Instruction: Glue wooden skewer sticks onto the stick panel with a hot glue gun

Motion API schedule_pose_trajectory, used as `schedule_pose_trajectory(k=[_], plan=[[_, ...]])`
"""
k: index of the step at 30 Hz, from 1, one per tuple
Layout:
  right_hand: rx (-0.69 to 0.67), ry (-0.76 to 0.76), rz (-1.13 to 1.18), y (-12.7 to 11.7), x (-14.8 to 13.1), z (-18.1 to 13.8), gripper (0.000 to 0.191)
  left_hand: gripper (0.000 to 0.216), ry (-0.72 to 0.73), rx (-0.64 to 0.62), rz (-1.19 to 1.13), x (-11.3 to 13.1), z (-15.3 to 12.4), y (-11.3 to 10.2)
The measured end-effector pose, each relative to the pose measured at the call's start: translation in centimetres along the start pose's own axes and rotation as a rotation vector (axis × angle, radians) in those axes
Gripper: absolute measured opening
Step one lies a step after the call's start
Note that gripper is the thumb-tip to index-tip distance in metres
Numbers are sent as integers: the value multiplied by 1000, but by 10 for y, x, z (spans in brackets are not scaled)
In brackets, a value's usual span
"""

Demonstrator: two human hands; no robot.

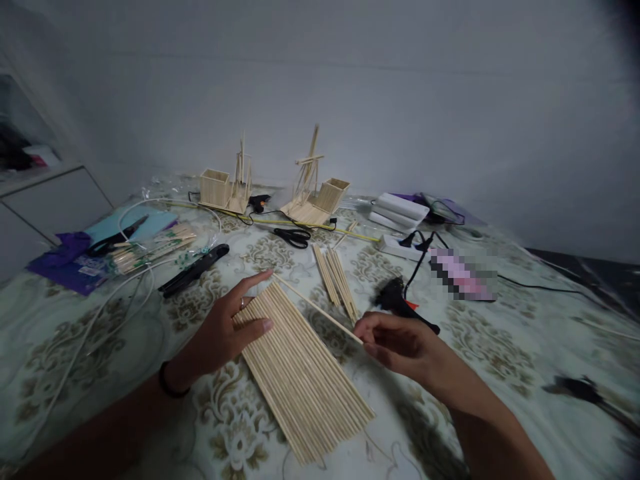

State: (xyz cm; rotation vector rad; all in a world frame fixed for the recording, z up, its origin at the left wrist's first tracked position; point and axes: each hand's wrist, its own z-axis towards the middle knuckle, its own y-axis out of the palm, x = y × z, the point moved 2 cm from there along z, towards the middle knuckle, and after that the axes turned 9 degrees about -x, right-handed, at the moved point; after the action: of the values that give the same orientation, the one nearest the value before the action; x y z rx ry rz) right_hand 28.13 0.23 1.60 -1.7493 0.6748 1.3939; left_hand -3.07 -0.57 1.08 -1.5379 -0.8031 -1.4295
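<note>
A flat panel of wooden sticks (305, 373), laid side by side, slants across the patterned cloth in front of me. My left hand (225, 327) grips its far left corner, thumb on top, with the index finger stretched to the tip of a single wooden stick (317, 308). That stick's near end is pinched between the thumb and fingers of my right hand (395, 343). It lies along the panel's right side, slightly apart from it at my right hand. Just beyond are several loose sticks (336, 280), and a black glue gun (400, 300) lies beside my right hand.
Two stick-built models with boxes (215, 188) (333, 195) stand at the back. Scissors (293, 237), a black utility knife (195, 270) and packaged sticks (155, 248) lie farther off. A power strip (400, 247) with cables and a pink, blurred object (463, 275) are at right.
</note>
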Motion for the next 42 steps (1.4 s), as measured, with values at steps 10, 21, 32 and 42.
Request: schedule_pose_trajectory(k=[10,21,32,42], plan=[[-10,2,-3,0,-1,0,41,65,20,57,62,0,0,-2],[-48,-3,63,5,-5,-1,36,63,16,105,67,1,2,-2],[-64,-49,143,8,-1,-3,32,66,10,100,57,-3,2,-4],[-129,-7,204,11,-2,-4,28,64,26,140,88,-3,3,-5]])
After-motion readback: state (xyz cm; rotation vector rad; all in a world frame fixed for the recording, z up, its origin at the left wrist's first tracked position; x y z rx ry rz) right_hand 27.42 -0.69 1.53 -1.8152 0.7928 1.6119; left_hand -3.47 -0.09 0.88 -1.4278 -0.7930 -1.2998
